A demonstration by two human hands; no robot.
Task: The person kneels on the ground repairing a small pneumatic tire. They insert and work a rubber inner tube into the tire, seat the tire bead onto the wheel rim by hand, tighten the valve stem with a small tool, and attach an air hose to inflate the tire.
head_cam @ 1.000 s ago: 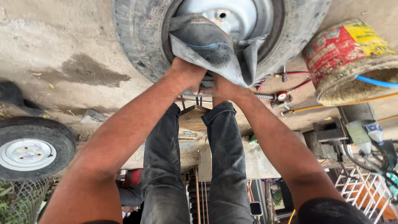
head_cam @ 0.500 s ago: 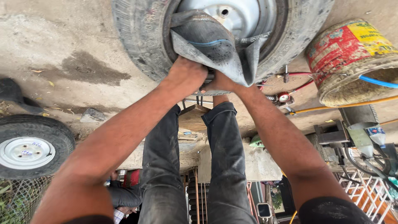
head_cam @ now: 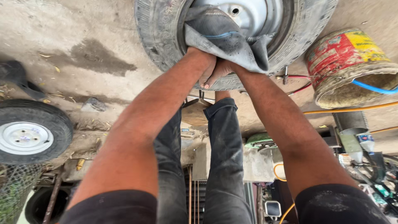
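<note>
Stained concrete floor (head_cam: 62, 37) carries one large black rubber tyre on a silver steel rim (head_cam: 166, 37); one grey limp inner tube (head_cam: 224, 39) is gripped at its opening by two hands, left hand (head_cam: 205, 68) and right hand (head_cam: 219, 71), fingers curled shut. Pinching against the rim could tear it. One smaller wheel (head_cam: 29, 130) and one red-yellow bucket (head_cam: 344, 62) are counted.

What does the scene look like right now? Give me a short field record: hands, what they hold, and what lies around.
left hand: grip on the grey inner tube, at the tyre's near edge
right hand: pressed beside the left, fingers under the tube's folds
inner tube: limp, bunched, hanging out of the tyre over the silver rim
tyre: lying flat on the concrete ground
bucket: red and yellow, right of the tyre, blue hose at its rim
second wheel: small, white rim, far left
</note>
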